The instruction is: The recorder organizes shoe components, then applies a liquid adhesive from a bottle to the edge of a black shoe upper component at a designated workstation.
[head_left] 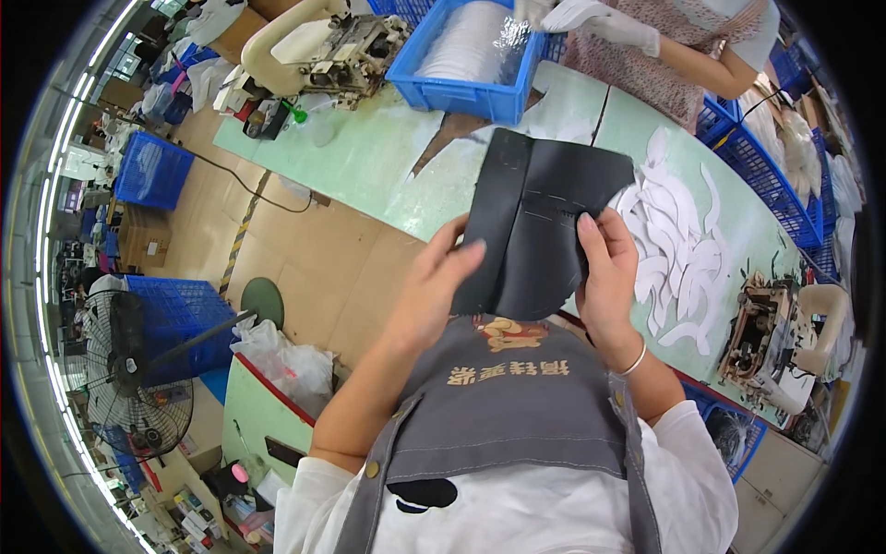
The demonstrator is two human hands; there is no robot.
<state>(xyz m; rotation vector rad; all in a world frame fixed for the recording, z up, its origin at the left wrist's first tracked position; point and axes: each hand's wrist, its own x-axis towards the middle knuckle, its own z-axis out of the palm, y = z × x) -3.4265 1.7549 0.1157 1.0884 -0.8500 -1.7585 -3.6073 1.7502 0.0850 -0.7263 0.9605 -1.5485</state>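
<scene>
Both of my hands hold a black, leather-like flat piece (544, 254) above my grey apron. It has a straight-edged strip along its left side, a rounded lower right edge and short slits or stitch lines near the middle. My left hand (429, 286) grips its left edge, thumb on top. My right hand (606, 263) pinches the right edge, thumb on the face and fingers behind it. Right of the piece, many curved white strips (678, 240) lie heaped on the pale green table (369, 175).
A blue crate (466, 97) of stacked white pieces stands at the table's far side. Beside it, a co-worker's gloved hand (623, 30) holds white pieces. Sewing machines stand at far left (323, 55) and right (775, 342). A black fan (134, 365) is on the left.
</scene>
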